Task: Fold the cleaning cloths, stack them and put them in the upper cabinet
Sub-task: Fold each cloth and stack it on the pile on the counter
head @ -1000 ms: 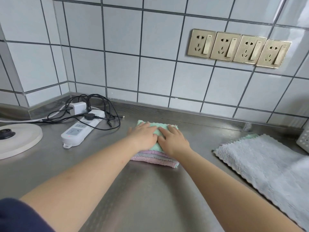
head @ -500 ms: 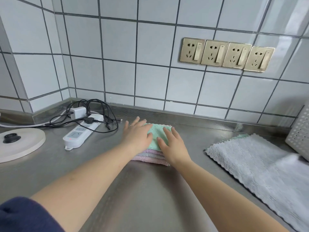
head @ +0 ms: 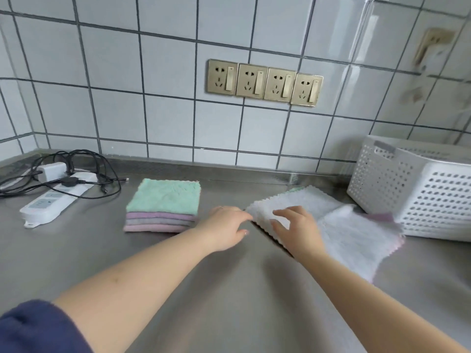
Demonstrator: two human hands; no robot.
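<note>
Bare forearms, dark navy short sleeve (head: 38, 327), ring on left hand (head: 224, 225).

On the surface (head: 229, 289) the stack (head: 161, 207) sits centre. The power strip (head: 54, 200) lies at its 9 o'clock, the cloths (head: 339, 225) at 3 o'clock, the basket (head: 418, 187) beyond them, the sockets (head: 265, 82) at 1 o'clock.

Even, soft daylight fills the head view, bright and without hard shadows. The steel surface (head: 229, 289) carries a dull sheen, and a pale streak of glare runs down the tiled wall (head: 356, 47) at upper right. Under the white cloth (head: 344, 233) sits one thin dark shadow. Motion blur softens the right hand (head: 295, 225) and the wall's right side (grout lines bow at the edges).
</note>
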